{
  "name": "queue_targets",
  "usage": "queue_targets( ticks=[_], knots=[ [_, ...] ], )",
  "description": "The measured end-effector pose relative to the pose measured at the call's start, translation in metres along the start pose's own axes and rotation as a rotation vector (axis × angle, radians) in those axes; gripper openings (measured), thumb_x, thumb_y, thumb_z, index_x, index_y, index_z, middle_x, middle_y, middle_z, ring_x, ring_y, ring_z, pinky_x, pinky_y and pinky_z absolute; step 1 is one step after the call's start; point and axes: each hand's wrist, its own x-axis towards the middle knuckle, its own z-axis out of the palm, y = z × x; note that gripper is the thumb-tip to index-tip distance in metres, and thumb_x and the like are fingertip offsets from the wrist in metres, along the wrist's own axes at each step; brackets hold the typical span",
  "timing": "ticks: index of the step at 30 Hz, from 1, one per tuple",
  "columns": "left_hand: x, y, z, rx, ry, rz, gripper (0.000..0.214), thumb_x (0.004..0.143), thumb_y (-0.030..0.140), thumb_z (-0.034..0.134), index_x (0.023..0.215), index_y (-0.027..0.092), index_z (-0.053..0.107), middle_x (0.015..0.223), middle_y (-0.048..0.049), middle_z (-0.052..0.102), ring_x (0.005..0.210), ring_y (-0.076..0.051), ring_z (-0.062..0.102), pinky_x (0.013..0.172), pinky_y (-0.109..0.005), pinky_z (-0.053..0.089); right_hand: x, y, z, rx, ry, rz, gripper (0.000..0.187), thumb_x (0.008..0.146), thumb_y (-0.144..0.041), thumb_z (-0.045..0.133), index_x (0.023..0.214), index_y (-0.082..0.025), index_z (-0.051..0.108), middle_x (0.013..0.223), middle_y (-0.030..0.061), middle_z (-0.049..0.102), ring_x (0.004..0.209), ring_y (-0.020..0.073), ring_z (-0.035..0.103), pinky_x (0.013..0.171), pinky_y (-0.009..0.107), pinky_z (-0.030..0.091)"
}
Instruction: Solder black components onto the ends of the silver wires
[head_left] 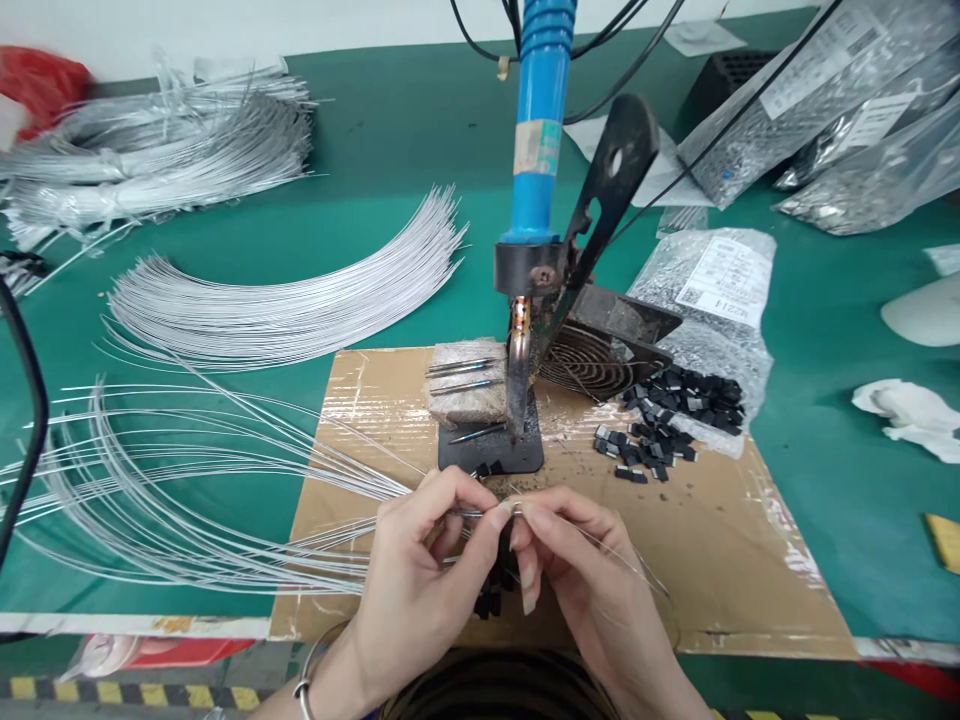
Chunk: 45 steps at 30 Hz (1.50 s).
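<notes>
My left hand (424, 560) is closed in a pinch on a bundle of thin silver wires (187, 500) that fan out to the left over the green table. My right hand (570, 560) is pinched too, its fingertips meeting the left thumb on a wire end, with a fine wire trailing off to the right. Small black parts (491, 595) show between and below my hands. Just beyond them stands a blue-handled soldering iron (536, 190) clamped tip-down on a black stand (491, 450).
A cardboard sheet (735, 560) covers the table in front of me. A pile of small black components (667, 420) lies right of the stand beside a plastic bag (720, 290). More wire bundles (285, 300) lie at the left and back left. Silver bags (847, 120) sit back right.
</notes>
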Motion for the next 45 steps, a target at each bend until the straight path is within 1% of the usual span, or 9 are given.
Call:
queue_targets(
  ticks=[7,13,22,26,30,33,36,40,45],
  knots=[
    [0.0,-0.003,0.002,-0.001,0.016,0.03,0.022,0.1,0.028,0.062,0.08,0.02,0.066,0.059,0.0062,0.04,0.052,-0.01,0.032,0.048,-0.024,0.028,0.001,-0.002,0.0,-0.018,0.007,0.005,0.019,0.088,-0.035,0.081,0.081,-0.017,0.083,0.063,0.001,0.07,0.048,0.0074,0.061,0.049,0.016,0.055],
    [-0.001,-0.007,0.006,-0.011,0.07,0.065,0.021,0.1,0.028,0.062,0.082,0.02,0.067,0.066,0.002,0.058,0.051,-0.009,0.039,0.049,-0.023,0.033,0.001,0.0,0.002,0.008,0.033,0.008,0.02,0.087,-0.035,0.082,0.079,-0.016,0.082,0.062,0.0009,0.069,0.05,0.0074,0.062,0.048,0.014,0.055],
    [-0.002,-0.012,0.014,-0.114,0.128,0.044,0.015,0.095,0.027,0.069,0.083,0.019,0.07,0.067,-0.0008,0.067,0.051,-0.011,0.055,0.048,-0.021,0.043,-0.001,0.007,0.006,0.037,0.077,-0.047,0.019,0.087,-0.034,0.082,0.078,-0.017,0.082,0.062,0.0003,0.069,0.05,0.0064,0.061,0.05,0.014,0.054],
    [-0.002,-0.011,0.015,-0.16,0.135,0.032,0.015,0.095,0.027,0.069,0.084,0.018,0.07,0.066,-0.0013,0.069,0.051,-0.011,0.058,0.047,-0.021,0.045,0.001,0.008,0.005,0.022,0.072,-0.065,0.018,0.088,-0.033,0.081,0.08,-0.017,0.083,0.067,0.0006,0.071,0.052,0.007,0.062,0.052,0.016,0.057],
    [0.001,-0.008,0.014,-0.165,0.121,0.009,0.018,0.097,0.028,0.067,0.083,0.018,0.068,0.069,-0.0027,0.069,0.057,-0.012,0.06,0.051,-0.021,0.046,0.001,0.005,0.001,-0.011,0.051,-0.096,0.02,0.093,-0.037,0.076,0.094,-0.019,0.085,0.074,0.002,0.073,0.056,0.0097,0.066,0.054,0.019,0.06],
    [0.003,-0.006,0.013,-0.159,0.128,0.01,0.018,0.097,0.028,0.067,0.081,0.018,0.068,0.067,-0.0011,0.066,0.056,-0.011,0.056,0.05,-0.02,0.043,-0.001,0.003,-0.001,-0.093,0.074,-0.138,0.024,0.096,-0.04,0.073,0.1,-0.021,0.085,0.077,0.0029,0.074,0.059,0.0117,0.069,0.058,0.022,0.062],
    [0.003,-0.006,0.012,-0.135,0.145,0.03,0.018,0.096,0.026,0.067,0.08,0.019,0.067,0.064,0.0008,0.062,0.053,-0.01,0.051,0.047,-0.02,0.039,-0.004,0.002,0.0,-0.212,0.121,-0.168,0.018,0.093,-0.038,0.077,0.097,-0.022,0.085,0.075,0.0023,0.075,0.059,0.0114,0.069,0.06,0.021,0.06],
    [0.002,-0.006,0.012,-0.09,0.159,0.087,0.016,0.096,0.023,0.067,0.081,0.02,0.068,0.066,0.0008,0.064,0.054,-0.01,0.053,0.048,-0.02,0.04,-0.006,0.002,0.004,-0.283,0.181,-0.171,0.012,0.089,-0.034,0.081,0.09,-0.023,0.084,0.067,-0.0005,0.072,0.057,0.009,0.065,0.06,0.018,0.057],
    [0.001,-0.005,0.01,-0.073,0.159,0.144,0.014,0.096,0.019,0.067,0.082,0.022,0.07,0.069,0.0009,0.066,0.06,-0.012,0.06,0.052,-0.02,0.045,-0.003,0.004,0.0,-0.246,0.11,-0.176,0.009,0.09,-0.031,0.08,0.087,-0.023,0.083,0.068,-0.0014,0.072,0.054,0.0086,0.066,0.057,0.018,0.059]
  ],
)
